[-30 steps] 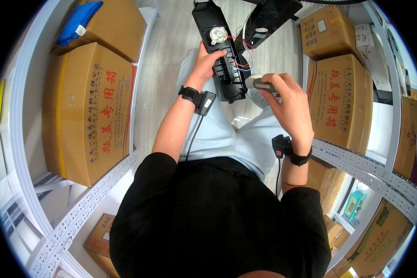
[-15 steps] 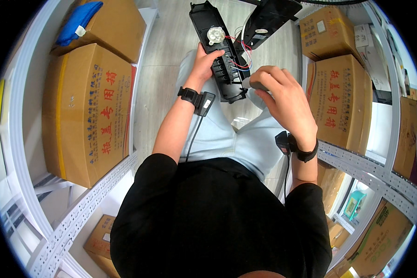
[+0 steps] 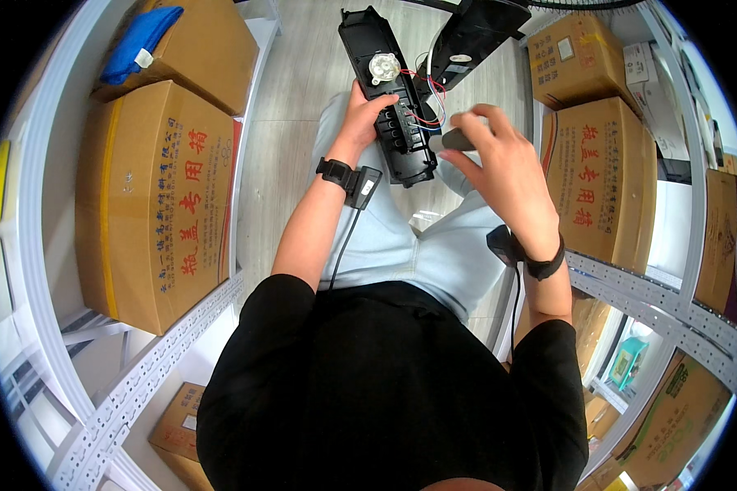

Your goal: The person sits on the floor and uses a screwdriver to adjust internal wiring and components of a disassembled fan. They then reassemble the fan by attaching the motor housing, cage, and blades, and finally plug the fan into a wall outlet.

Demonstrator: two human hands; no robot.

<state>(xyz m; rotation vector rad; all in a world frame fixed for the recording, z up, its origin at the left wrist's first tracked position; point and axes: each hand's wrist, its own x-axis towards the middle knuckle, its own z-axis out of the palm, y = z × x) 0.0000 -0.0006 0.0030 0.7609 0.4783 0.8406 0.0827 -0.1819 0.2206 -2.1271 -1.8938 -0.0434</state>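
Observation:
My left hand (image 3: 363, 119) grips the left edge of a long black plastic housing (image 3: 409, 169), thumb laid over a row of black parts inside it. A clear round part (image 3: 384, 69) sits in the housing's upper half. Red, blue and white wires (image 3: 431, 114) run from it toward a second black panel (image 3: 475, 41) just beyond. In my right hand (image 3: 502, 160) is a grey-handled screwdriver (image 3: 457, 141), held between thumb and fingers at the housing's lower right edge. Its fingers are slightly smeared, and the tip against the housing is hard to make out.
White metal shelving flanks me, with a large carton (image 3: 151, 209) on the left and another carton (image 3: 585, 180) on the right. A blue folded cloth bag (image 3: 139, 45) lies on the upper left box. Black round wire grille (image 3: 585, 4) shows at the top edge.
My right hand has turned about the screwdriver handle, its fingers lifting and showing more of the handle. The housing has shifted very slightly right and down in my left hand.

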